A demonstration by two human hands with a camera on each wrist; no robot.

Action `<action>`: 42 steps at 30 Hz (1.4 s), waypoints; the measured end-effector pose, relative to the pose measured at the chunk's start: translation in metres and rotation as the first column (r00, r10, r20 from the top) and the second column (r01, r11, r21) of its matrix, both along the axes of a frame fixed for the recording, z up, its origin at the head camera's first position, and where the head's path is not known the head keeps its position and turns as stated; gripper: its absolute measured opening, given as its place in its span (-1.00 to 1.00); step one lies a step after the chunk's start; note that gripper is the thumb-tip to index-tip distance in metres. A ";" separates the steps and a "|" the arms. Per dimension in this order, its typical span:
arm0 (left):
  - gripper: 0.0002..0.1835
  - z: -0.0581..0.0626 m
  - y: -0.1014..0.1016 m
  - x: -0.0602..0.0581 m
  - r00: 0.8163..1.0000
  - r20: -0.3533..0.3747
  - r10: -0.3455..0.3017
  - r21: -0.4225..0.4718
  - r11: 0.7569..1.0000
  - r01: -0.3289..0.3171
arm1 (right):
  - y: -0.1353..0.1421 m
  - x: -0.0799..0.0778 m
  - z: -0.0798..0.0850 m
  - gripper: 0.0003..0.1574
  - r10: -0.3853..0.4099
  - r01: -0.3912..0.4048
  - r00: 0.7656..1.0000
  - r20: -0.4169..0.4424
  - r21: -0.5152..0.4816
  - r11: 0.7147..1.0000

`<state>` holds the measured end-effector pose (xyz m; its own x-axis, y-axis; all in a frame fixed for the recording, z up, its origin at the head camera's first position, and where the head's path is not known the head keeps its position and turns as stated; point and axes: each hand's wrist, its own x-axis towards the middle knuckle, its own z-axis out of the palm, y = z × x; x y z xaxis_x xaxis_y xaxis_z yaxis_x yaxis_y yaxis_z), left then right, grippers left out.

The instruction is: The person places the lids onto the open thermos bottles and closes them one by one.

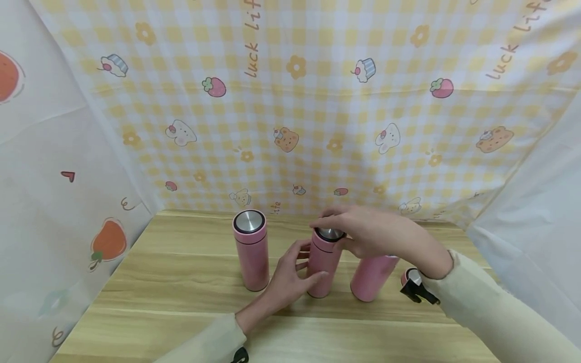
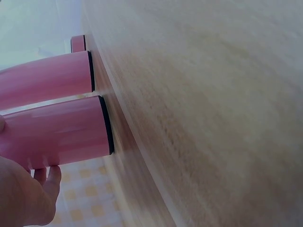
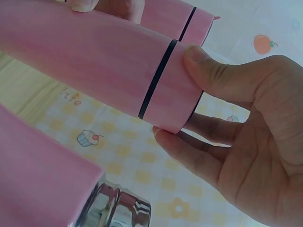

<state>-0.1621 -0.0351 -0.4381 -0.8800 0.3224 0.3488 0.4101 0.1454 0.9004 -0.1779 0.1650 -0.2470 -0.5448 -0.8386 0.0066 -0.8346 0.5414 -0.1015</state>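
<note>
A pink vacuum flask (image 1: 321, 272) stands upright in the middle of the table. My left hand (image 1: 288, 280) grips its body, thumb on the near side and fingers behind. Over its top, my right hand (image 1: 379, 233) holds the pink lid (image 3: 173, 87) between thumb and fingers, above the black seam. Just to the right is a second pink flask (image 1: 372, 280) without its lid, its steel neck (image 3: 116, 208) bare in the right wrist view. A third pink flask (image 1: 251, 259) with a steel-topped lid stands left of my left hand.
A loose pink lid (image 1: 412, 276) lies at the right on the wooden table (image 1: 181, 287), partly hidden by the right wrist's black strap. A yellow checked cloth (image 1: 317, 111) hangs behind, with white cloth on both sides.
</note>
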 end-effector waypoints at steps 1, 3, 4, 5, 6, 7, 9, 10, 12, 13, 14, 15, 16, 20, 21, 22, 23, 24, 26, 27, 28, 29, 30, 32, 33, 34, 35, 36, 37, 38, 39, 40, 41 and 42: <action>-0.29 0.001 0.000 0.001 1.000 0.001 0.004 -0.002 1.000 -0.004 | 0.000 0.000 -0.001 -0.28 -0.003 0.003 1.000 -0.014 -0.001 1.000; -0.29 0.006 0.001 0.003 1.000 0.003 0.007 -0.003 1.000 -0.007 | -0.001 0.000 -0.002 -0.30 0.001 -0.001 0.999 -0.037 -0.007 1.000; -0.30 0.011 0.001 0.006 1.000 0.004 0.007 -0.002 1.000 -0.007 | -0.001 0.000 -0.003 -0.30 0.002 -0.003 0.999 -0.043 -0.011 1.000; -0.30 0.016 0.001 0.009 1.000 0.006 0.005 0.000 1.000 -0.005 | -0.001 0.000 -0.003 -0.31 0.003 -0.004 0.999 -0.051 -0.014 1.000; -0.32 0.022 0.000 0.012 1.000 0.008 0.004 0.002 1.000 -0.004 | -0.001 0.000 -0.004 -0.32 0.006 -0.007 0.998 -0.056 -0.019 1.000; -0.33 0.026 0.000 0.014 1.000 0.000 0.003 0.002 1.000 -0.003 | -0.001 -0.001 -0.005 -0.32 0.013 -0.014 0.998 -0.061 -0.026 1.000; -0.34 0.028 -0.001 0.015 1.000 -0.003 0.002 0.000 1.000 -0.002 | 0.000 -0.001 -0.005 -0.33 0.025 -0.028 0.997 -0.067 -0.038 0.999; -0.34 0.026 -0.001 0.014 1.000 -0.002 0.003 -0.003 1.000 -0.003 | 0.001 -0.001 -0.006 -0.33 0.030 -0.032 0.997 -0.069 -0.041 0.999; -0.33 0.018 0.000 0.009 1.000 -0.004 0.005 -0.005 1.000 -0.005 | 0.002 0.000 -0.007 -0.34 0.042 -0.045 0.997 -0.062 -0.052 0.998; -0.33 0.017 0.000 0.009 1.000 -0.014 0.006 -0.005 1.000 -0.006 | 0.003 -0.001 -0.007 -0.34 0.045 -0.048 0.998 -0.053 -0.054 0.997; -0.33 0.016 0.000 0.009 1.000 -0.006 0.004 -0.002 1.000 -0.004 | 0.004 -0.001 -0.007 -0.33 0.047 -0.049 0.998 -0.039 -0.056 0.997; -0.33 0.016 0.000 0.009 1.000 -0.002 0.001 0.000 1.000 -0.001 | 0.005 -0.001 -0.007 -0.33 0.049 -0.051 0.998 -0.027 -0.054 0.997; -0.34 0.021 0.001 0.012 1.000 -0.004 -0.001 0.004 1.000 0.001 | 0.006 -0.001 -0.006 -0.32 0.050 -0.051 0.999 -0.012 -0.052 0.997; -0.36 0.036 0.000 0.020 1.000 0.007 -0.011 0.011 1.000 0.011 | 0.010 -0.001 -0.004 -0.22 0.045 -0.044 0.997 0.054 -0.035 0.998; -0.36 0.038 0.000 0.021 1.000 0.009 -0.012 0.009 1.000 0.012 | 0.011 -0.001 -0.003 -0.20 0.046 -0.044 0.997 0.069 -0.029 0.999; -0.35 0.039 -0.001 0.021 1.000 0.010 -0.013 0.008 1.000 0.013 | 0.011 -0.001 -0.002 -0.18 0.046 -0.044 0.995 0.085 -0.028 0.999; -0.35 0.039 -0.001 0.021 1.000 0.010 -0.013 0.007 1.000 0.013 | 0.012 -0.001 -0.001 -0.17 0.048 -0.046 0.994 0.098 -0.026 0.999; -0.35 0.039 -0.001 0.021 1.000 0.008 -0.014 0.005 1.000 0.014 | 0.013 -0.001 0.000 -0.17 0.049 -0.047 0.993 0.111 -0.023 0.999; -0.35 0.037 -0.002 0.020 1.000 0.005 -0.012 0.005 1.000 0.012 | 0.013 -0.001 0.001 -0.17 0.058 -0.055 0.989 0.134 -0.028 0.998; -0.36 0.035 -0.002 0.019 1.000 0.003 -0.011 0.003 1.000 0.011 | 0.014 -0.002 0.002 -0.19 0.064 -0.060 0.988 0.144 -0.033 0.998; -0.35 0.032 -0.001 0.017 1.000 0.003 -0.010 0.000 1.000 0.010 | 0.015 -0.002 0.003 -0.20 0.069 -0.065 0.986 0.151 -0.036 0.997; -0.34 0.027 -0.001 0.015 1.000 0.003 -0.009 -0.003 1.000 0.009 | 0.015 -0.002 0.003 -0.22 0.073 -0.068 0.985 0.157 -0.037 0.997; -0.33 0.023 -0.001 0.012 1.000 0.003 -0.007 -0.005 1.000 0.007 | 0.015 -0.003 0.003 -0.23 0.077 -0.071 0.984 0.162 -0.040 0.997; -0.32 0.014 0.000 0.008 1.000 0.004 -0.004 -0.013 1.000 0.004 | 0.016 -0.004 0.003 -0.26 0.088 -0.081 0.982 0.169 -0.047 0.996; -0.31 0.009 0.000 0.005 1.000 0.005 -0.003 -0.018 1.000 0.003 | 0.016 -0.005 0.003 -0.26 0.092 -0.085 0.981 0.168 -0.048 0.995; -0.30 0.005 0.000 0.003 1.000 0.007 -0.003 -0.020 1.000 0.003 | 0.015 -0.005 0.003 -0.27 0.093 -0.085 0.981 0.170 -0.049 0.995; -0.31 0.002 0.000 0.002 1.000 0.007 -0.004 -0.020 1.000 0.004 | 0.015 -0.005 0.002 -0.27 0.090 -0.083 0.981 0.171 -0.051 0.995; -0.31 0.000 0.000 0.001 1.000 0.006 -0.006 -0.021 1.000 0.006 | 0.015 -0.006 0.002 -0.27 0.089 -0.080 0.981 0.175 -0.054 0.995; -0.32 -0.001 -0.001 0.000 1.000 0.004 -0.008 -0.019 1.000 0.008 | 0.014 -0.006 0.002 -0.27 0.092 -0.083 0.980 0.175 -0.059 0.995; -0.33 -0.002 -0.001 0.000 1.000 0.001 -0.009 -0.017 1.000 0.009 | 0.014 -0.006 0.002 -0.27 0.087 -0.077 0.980 0.177 -0.060 0.995; -0.33 -0.002 -0.001 -0.001 1.000 -0.002 -0.011 -0.014 1.000 0.011 | 0.013 -0.005 0.001 -0.27 0.082 -0.072 0.980 0.181 -0.062 0.995; -0.33 -0.003 -0.001 -0.001 1.000 -0.006 -0.013 -0.010 1.000 0.013 | 0.013 -0.005 0.001 -0.26 0.077 -0.066 0.980 0.183 -0.064 0.996; -0.34 -0.003 -0.001 -0.001 1.000 -0.008 -0.013 -0.009 1.000 0.013 | 0.012 -0.005 0.001 -0.26 0.071 -0.060 0.980 0.184 -0.063 0.996; -0.34 -0.003 -0.001 -0.001 1.000 -0.008 -0.012 -0.009 1.000 0.012 | 0.012 -0.005 0.001 -0.26 0.067 -0.056 0.980 0.186 -0.063 0.996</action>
<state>-0.1634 -0.0365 -0.4414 -0.8732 0.3363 0.3528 0.4190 0.1483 0.8958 -0.1827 0.1768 -0.2461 -0.4883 -0.8716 -0.0421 -0.8293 0.4785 -0.2885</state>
